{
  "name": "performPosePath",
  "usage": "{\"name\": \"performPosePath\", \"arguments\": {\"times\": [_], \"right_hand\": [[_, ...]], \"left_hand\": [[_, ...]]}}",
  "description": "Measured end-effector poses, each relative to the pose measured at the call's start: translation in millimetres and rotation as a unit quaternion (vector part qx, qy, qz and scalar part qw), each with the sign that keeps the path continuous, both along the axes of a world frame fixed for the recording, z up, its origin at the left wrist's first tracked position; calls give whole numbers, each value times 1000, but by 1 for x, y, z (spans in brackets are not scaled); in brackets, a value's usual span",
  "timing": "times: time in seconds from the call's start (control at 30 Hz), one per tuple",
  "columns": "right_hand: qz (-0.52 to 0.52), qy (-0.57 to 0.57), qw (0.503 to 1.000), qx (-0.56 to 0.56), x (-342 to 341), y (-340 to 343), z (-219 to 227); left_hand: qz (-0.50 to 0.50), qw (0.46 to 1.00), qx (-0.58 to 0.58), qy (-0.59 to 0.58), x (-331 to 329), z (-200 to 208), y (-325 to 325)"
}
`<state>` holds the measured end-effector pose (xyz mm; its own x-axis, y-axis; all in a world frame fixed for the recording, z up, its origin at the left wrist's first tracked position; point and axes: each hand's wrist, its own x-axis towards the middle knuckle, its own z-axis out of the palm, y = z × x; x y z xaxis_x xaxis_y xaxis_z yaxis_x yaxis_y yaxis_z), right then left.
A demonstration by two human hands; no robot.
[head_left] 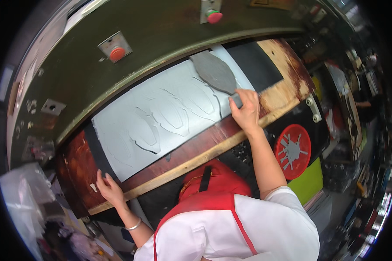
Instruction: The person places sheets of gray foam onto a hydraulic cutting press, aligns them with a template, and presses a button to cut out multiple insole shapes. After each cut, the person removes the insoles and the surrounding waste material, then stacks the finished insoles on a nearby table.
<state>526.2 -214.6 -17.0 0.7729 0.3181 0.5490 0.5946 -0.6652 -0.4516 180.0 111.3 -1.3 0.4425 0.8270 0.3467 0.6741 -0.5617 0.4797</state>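
A pale grey sheet [130, 104] lies across the table, with several U-shaped outlines cut into its surface. Over its far right part rests a flat, dark grey leaf-shaped piece [213, 71]. My right hand [247, 108] is closed around the narrow near end of that piece, at the sheet's right edge. At the table's left end, my left hand [111, 190] is open, its fingers slightly apart beside the sheet's near left corner. It touches or hovers by the black mat [101, 152] under the sheet; I cannot tell which. A small white scrap [93, 187] lies by these fingers.
Behind the table rises a dark green machine body [161, 39] with red knobs [117, 54]. A black sheet [255, 65] lies at the table's right, on bare wood. A red round tray [294, 130] with grey scraps stands near my right forearm. Clear plastic bags [26, 195] sit left.
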Motion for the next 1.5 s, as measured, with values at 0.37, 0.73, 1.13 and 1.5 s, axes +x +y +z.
{"name": "performPosePath", "arguments": {"times": [0.37, 0.73, 1.13, 1.5], "right_hand": [[87, 169, 968, -166, 16, -1, 18], [48, 394, 905, 151, 39, -135, 20], [45, 122, 991, 25, 2, -157, -3], [85, 621, 768, 135, 38, -85, -3]], "left_hand": [[-614, 614, -214, -448, 121, 217, -114], [-680, 517, -336, -397, 173, 247, -156], [-709, 537, -231, -394, 194, 247, -211], [-539, 840, -35, -47, 249, 63, -222]]}}
